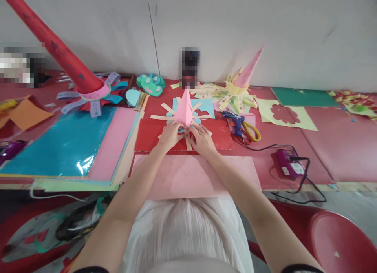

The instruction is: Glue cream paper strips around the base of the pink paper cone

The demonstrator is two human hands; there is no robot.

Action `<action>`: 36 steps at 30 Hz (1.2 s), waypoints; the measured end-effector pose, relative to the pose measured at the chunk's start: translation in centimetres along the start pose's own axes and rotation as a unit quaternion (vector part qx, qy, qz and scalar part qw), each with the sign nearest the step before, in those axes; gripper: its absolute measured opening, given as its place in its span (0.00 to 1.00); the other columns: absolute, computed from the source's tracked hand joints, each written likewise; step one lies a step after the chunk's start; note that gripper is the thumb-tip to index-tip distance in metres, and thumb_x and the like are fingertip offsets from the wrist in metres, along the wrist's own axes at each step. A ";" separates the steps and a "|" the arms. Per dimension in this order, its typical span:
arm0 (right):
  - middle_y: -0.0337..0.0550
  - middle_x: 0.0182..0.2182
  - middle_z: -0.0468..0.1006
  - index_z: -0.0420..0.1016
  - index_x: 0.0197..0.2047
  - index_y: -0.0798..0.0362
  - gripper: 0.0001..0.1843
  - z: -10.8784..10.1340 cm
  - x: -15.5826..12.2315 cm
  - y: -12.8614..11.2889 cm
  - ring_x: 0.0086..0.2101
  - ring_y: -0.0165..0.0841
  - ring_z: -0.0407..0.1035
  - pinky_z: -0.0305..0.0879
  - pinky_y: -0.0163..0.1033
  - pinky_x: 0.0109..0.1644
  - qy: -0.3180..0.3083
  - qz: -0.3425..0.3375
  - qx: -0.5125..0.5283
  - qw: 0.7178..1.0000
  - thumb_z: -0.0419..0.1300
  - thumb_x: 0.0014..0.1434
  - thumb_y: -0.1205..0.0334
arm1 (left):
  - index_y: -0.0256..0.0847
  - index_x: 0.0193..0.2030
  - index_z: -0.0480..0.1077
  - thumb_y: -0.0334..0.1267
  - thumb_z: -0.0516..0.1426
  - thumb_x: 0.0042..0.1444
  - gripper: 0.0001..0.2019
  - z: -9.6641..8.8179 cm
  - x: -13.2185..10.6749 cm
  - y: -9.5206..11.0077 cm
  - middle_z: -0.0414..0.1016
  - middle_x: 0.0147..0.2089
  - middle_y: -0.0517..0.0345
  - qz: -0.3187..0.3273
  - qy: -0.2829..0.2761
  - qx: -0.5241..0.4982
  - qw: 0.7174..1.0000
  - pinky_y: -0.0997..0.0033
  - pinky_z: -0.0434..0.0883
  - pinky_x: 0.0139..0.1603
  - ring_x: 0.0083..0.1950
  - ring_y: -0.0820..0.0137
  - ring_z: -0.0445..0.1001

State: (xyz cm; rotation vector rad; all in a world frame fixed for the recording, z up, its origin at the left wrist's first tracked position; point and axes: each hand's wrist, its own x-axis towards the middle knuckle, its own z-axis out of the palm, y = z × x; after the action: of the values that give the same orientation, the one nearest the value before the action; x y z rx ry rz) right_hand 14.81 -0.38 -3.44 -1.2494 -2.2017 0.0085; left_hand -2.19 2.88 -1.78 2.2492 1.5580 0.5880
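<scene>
A pink paper cone (184,110) stands upright in the middle of the table, with beige paper strips (161,117) spreading out around its base. My left hand (171,136) is closed at the left front of that base, fingertips pressed against the paper. On the other side, my right hand (203,139) pinches the base's right front, its thumb close to the front strip. Light blue cut-out paper (203,106) shows behind and beneath the cone. A red sheet (153,133) lies under all of this. My fingers partly hide the lower edge of the cone.
A blue glue gun (235,122) and yellow-handled scissors (251,131) lie at the right, near a purple power adapter (290,163) with a black cord. Coloured sheets (67,135) and a tall red cone (64,61) occupy the left. Another pink cone (250,69) stands behind right.
</scene>
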 end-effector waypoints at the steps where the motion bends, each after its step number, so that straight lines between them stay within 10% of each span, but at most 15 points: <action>1: 0.51 0.48 0.77 0.70 0.47 0.54 0.14 0.0 0.0 0.0 0.56 0.37 0.64 0.58 0.50 0.62 -0.001 -0.002 -0.002 1.000 0.49 0.61 0.69 | 0.41 0.41 0.71 0.37 0.61 0.54 0.08 0.0 0.0 0.0 0.73 0.43 0.53 0.000 0.002 0.001 1.000 0.63 0.66 0.46 0.47 0.61 0.71; 36: 0.48 0.47 0.78 0.70 0.49 0.53 0.17 -0.1 0.0 0.0 0.56 0.38 0.65 0.59 0.50 0.62 0.002 -0.007 0.015 1.000 0.48 0.59 0.72 | 0.43 0.42 0.72 0.39 0.61 0.54 0.08 -0.6 0.0 0.5 0.74 0.45 0.53 -0.015 -0.010 0.016 1.000 0.63 0.66 0.45 0.47 0.61 0.71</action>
State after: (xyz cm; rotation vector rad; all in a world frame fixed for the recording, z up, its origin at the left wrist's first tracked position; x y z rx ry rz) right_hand 14.83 -0.44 -3.41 -1.2158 -2.1990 0.0332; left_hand -2.11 2.77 -1.06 2.2448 1.5996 0.5343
